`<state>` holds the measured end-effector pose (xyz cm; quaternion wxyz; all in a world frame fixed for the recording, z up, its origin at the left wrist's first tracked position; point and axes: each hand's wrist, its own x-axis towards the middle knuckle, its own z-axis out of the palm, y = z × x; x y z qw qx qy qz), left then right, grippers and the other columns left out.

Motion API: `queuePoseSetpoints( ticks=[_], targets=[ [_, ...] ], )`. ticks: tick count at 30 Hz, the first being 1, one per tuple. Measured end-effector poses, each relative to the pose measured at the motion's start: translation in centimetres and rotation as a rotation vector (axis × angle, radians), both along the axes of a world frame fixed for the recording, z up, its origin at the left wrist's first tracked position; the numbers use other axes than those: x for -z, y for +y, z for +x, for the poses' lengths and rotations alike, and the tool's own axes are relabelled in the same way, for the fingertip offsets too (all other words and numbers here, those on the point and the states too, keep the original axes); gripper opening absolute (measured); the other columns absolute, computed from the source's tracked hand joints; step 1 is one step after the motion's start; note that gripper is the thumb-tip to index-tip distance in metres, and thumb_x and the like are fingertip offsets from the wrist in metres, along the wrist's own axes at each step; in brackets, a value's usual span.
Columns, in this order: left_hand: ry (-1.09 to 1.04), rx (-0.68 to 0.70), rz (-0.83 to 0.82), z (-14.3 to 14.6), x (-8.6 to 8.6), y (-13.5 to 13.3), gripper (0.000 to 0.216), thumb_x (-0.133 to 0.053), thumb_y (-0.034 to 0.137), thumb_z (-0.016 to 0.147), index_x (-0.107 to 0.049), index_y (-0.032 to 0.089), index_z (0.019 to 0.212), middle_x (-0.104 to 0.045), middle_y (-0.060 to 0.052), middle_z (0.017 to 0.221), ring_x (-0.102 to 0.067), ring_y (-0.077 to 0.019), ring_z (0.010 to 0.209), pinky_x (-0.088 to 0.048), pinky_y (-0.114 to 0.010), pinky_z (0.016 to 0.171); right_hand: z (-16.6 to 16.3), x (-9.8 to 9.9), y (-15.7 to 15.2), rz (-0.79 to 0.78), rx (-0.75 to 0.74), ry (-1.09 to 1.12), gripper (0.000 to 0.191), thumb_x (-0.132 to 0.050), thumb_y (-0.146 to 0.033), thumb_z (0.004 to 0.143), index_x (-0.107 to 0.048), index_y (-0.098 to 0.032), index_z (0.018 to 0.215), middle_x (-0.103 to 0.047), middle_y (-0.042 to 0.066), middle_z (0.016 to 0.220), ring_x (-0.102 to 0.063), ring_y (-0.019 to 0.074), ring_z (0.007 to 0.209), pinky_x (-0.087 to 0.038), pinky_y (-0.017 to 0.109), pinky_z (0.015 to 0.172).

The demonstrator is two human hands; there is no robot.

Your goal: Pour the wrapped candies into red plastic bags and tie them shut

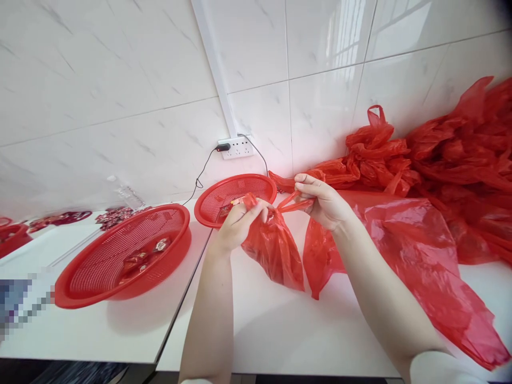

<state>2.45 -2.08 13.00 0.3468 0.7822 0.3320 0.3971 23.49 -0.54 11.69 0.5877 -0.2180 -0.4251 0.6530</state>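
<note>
Between my hands is a red plastic bag (276, 253), its body hanging down over the white table and its top gathered. My left hand (237, 224) is closed on the gathered neck on the left side. With thumb and fingers, my right hand (320, 200) pinches the handle loops, which stretch across from the neck. What the bag holds cannot be made out through the plastic. Just behind my left hand stands a red mesh basket (236, 184) with a few small wrapped items in it, partly hidden by the hand.
A larger red basket (120, 261) with small wrapped packets (138, 261) stands at left. Flat red bags (404, 229) lie on the right, before a heap of crumpled red bags (460, 138). A power strip (236, 148) with cables is on the tiled wall. A gap (180, 298) divides two white tables.
</note>
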Motion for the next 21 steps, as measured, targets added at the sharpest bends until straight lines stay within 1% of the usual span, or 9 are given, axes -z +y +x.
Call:
queuePoseSetpoints(
  ticks=[3, 6, 10, 12, 13, 15, 17, 19, 21],
  targets=[
    [0.129, -0.009, -0.002, 0.2, -0.1, -0.1, 0.042, -0.039, 0.043, 0.097, -0.048, 0.020, 0.064, -0.054, -0.003, 0.077, -0.052, -0.0201, 0.089, -0.036, -0.035, 0.094, 0.3, 0.4, 0.5, 0.005, 0.041, -0.088, 0.031, -0.080, -0.028, 0.064, -0.055, -0.020, 0.080, -0.041, -0.010, 0.057, -0.032, 0.0034, 0.045, -0.031, 0.017, 0.045],
    [0.149, -0.030, -0.042, -0.2, -0.1, 0.1, 0.042, -0.041, 0.046, 0.094, -0.044, 0.021, 0.061, -0.047, -0.002, 0.071, -0.050, -0.0204, 0.087, -0.037, -0.034, 0.092, 1.1, 0.6, 1.1, 0.007, 0.123, -0.176, 0.033, -0.080, -0.037, 0.066, -0.055, -0.020, 0.078, -0.042, -0.009, 0.056, -0.035, 0.0048, 0.044, -0.029, 0.019, 0.043],
    [0.113, -0.110, -0.168, -1.8, -0.4, 0.2, 0.041, -0.048, 0.047, 0.090, -0.043, 0.021, 0.060, -0.055, -0.004, 0.076, -0.052, -0.0223, 0.095, -0.037, -0.034, 0.095, 4.1, 0.8, 2.0, 0.010, 0.280, -0.222, 0.040, -0.071, -0.058, 0.071, -0.057, -0.021, 0.077, -0.032, -0.009, 0.047, -0.029, 0.0080, 0.041, -0.023, 0.024, 0.041],
    [0.083, -0.177, -0.217, -2.7, -0.6, 0.2, 0.041, -0.051, 0.046, 0.089, -0.042, 0.021, 0.058, -0.058, -0.004, 0.079, -0.053, -0.0233, 0.098, -0.037, -0.034, 0.094, 5.8, 0.9, 2.5, -0.010, 0.357, -0.234, 0.046, -0.063, -0.067, 0.072, -0.057, -0.022, 0.076, -0.031, -0.008, 0.044, -0.026, 0.0093, 0.039, -0.019, 0.026, 0.040],
    [0.081, -0.210, -0.234, -3.0, -0.7, 0.2, 0.041, -0.053, 0.046, 0.088, -0.043, 0.021, 0.057, -0.059, -0.005, 0.079, -0.054, -0.0236, 0.096, -0.039, -0.034, 0.091, 6.4, 1.0, 2.6, -0.018, 0.404, -0.256, 0.047, -0.060, -0.069, 0.073, -0.057, -0.022, 0.074, -0.032, -0.007, 0.043, -0.025, 0.0096, 0.038, -0.018, 0.026, 0.040],
    [0.139, -0.247, -0.264, -3.4, -0.8, 0.4, 0.040, -0.054, 0.045, 0.086, -0.045, 0.021, 0.056, -0.058, -0.004, 0.075, -0.054, -0.0230, 0.087, -0.041, -0.033, 0.083, 7.1, 1.3, 2.9, 0.002, 0.510, -0.326, 0.046, -0.059, -0.067, 0.074, -0.056, -0.022, 0.070, -0.035, -0.006, 0.042, -0.025, 0.0099, 0.038, -0.017, 0.027, 0.041],
    [0.261, -0.219, -0.288, -3.5, -0.6, 0.6, 0.037, -0.054, 0.046, 0.085, -0.051, 0.021, 0.057, -0.058, -0.003, 0.074, -0.053, -0.0214, 0.080, -0.042, -0.032, 0.078, 7.1, 1.5, 3.0, 0.087, 0.618, -0.430, 0.041, -0.062, -0.061, 0.076, -0.056, -0.021, 0.066, -0.038, -0.005, 0.045, -0.028, 0.0100, 0.041, -0.020, 0.027, 0.044],
    [0.369, -0.148, -0.298, -3.3, -0.4, 0.8, 0.036, -0.054, 0.047, 0.085, -0.058, 0.020, 0.062, -0.060, -0.003, 0.077, -0.053, -0.0209, 0.081, -0.042, -0.031, 0.079, 6.7, 1.6, 2.8, 0.192, 0.696, -0.609, 0.039, -0.060, -0.056, 0.080, -0.059, -0.020, 0.065, -0.042, -0.003, 0.049, -0.036, 0.0110, 0.046, -0.027, 0.027, 0.049],
    [0.427, -0.073, -0.314, -3.2, -0.2, 0.9, 0.033, -0.054, 0.048, 0.085, -0.064, 0.020, 0.071, -0.063, -0.003, 0.082, -0.055, -0.0211, 0.085, -0.043, -0.031, 0.081, 6.1, 1.4, 2.2, 0.281, 0.741, -0.867, 0.037, -0.057, -0.053, 0.084, -0.062, -0.019, 0.068, -0.052, 0.000, 0.058, -0.047, 0.0142, 0.057, -0.035, 0.029, 0.058]
  ],
)
